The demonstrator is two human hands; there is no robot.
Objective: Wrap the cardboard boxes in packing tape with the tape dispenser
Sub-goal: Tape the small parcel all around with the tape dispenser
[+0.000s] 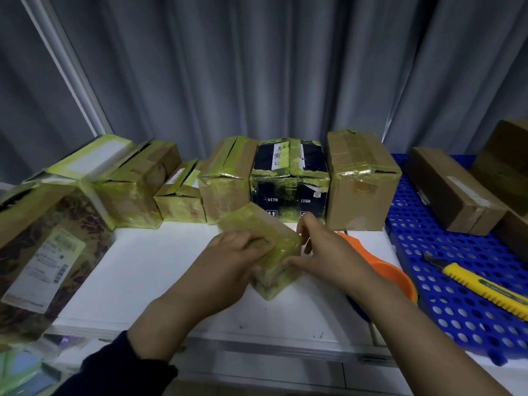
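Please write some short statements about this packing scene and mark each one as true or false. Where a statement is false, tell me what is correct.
1. The left hand and the right hand both hold the small cardboard box wrapped in yellow-green tape. True.
2. The orange plastic tape dispenser is gripped in the right hand. False: it lies on the white table, partly under the right forearm.
3. The yellow utility knife lies on the blue perforated plastic mat. True.
4. The dark blue box with white print stands at the left end of the back row. False: it stands near the middle, with the tall brown cardboard box on its right.
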